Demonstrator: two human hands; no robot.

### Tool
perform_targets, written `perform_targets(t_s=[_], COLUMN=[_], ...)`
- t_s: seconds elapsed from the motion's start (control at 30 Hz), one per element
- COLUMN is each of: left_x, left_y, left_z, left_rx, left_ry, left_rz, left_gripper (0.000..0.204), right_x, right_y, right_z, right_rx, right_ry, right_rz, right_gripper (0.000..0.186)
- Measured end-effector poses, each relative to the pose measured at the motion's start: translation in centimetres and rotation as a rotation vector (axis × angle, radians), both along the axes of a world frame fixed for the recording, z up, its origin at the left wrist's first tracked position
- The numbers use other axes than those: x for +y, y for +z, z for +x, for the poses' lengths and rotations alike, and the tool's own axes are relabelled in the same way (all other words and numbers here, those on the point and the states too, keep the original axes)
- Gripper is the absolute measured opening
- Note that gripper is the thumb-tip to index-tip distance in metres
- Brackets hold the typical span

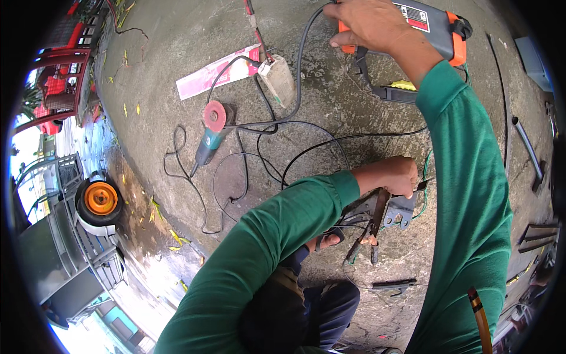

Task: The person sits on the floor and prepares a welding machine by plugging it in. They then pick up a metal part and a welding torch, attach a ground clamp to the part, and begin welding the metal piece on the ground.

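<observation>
My left hand is closed around the upper end of a rusty metal bar. Below it, the bar runs down beside a grey metal plate with round holes on the concrete. My right hand reaches far forward to the end of a grey and orange box-shaped machine, probably a welder. Its thumb and forefinger are spread apart there, close to a thick black cable. The machine's end face is hidden under that hand. A black strap hangs off the machine.
An angle grinder with a red disc lies left of centre among looping cables. Beyond it are a pink and white carton and a dirty white block with wires. A welding electrode holder lies nearer me, and a hammer far right.
</observation>
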State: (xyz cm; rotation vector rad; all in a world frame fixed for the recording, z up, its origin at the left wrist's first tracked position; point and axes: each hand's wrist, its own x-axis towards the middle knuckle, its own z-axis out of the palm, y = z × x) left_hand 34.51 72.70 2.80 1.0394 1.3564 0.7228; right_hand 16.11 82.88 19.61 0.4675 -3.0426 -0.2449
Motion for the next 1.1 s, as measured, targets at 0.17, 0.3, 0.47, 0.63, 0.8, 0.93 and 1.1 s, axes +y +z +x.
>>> perform_targets(t_s=[0.17, 0.3, 0.47, 0.63, 0.8, 0.93, 1.1], left_x=[0.0, 0.1, 0.3, 0.3, 0.4, -0.1, 0.7], left_y=[0.9, 0.8, 0.8, 1.2, 1.0, 0.3, -0.9], left_z=[0.0, 0.0, 0.3, 0.3, 0.0, 0.0, 0.4], left_rx=[0.016, 0.049, 0.066, 0.048, 0.065, 0.012, 0.027], left_ry=[0.022, 0.001, 0.000, -0.013, 0.016, 0.047, 0.016], left_rz=[0.008, -0.002, 0.028, -0.074, 0.011, 0.021, 0.107], left_gripper=[0.018, 0.017, 0.017, 0.016, 0.016, 0.017, 0.028], right_x=[0.1, -1.6, -1.2, -0.7, -0.2, -0.5, -1.9], right_y=[0.2, 1.5, 0.9, 0.0, -0.4, -0.4, 2.2], right_z=[-1.0, -1.5, -2.0, 0.6, -0.6, 0.0, -0.9], right_rx=[-0.006, -0.132, -0.091, 0.156, 0.011, 0.016, -0.261], right_ry=[-0.004, -0.073, 0.000, 0.099, -0.019, -0.008, -0.178], right_rz=[0.056, 0.144, 0.179, 0.068, 0.054, 0.008, 0.138], right_gripper=[0.048, 0.045, 0.042, 0.036, 0.029, 0.031, 0.043])
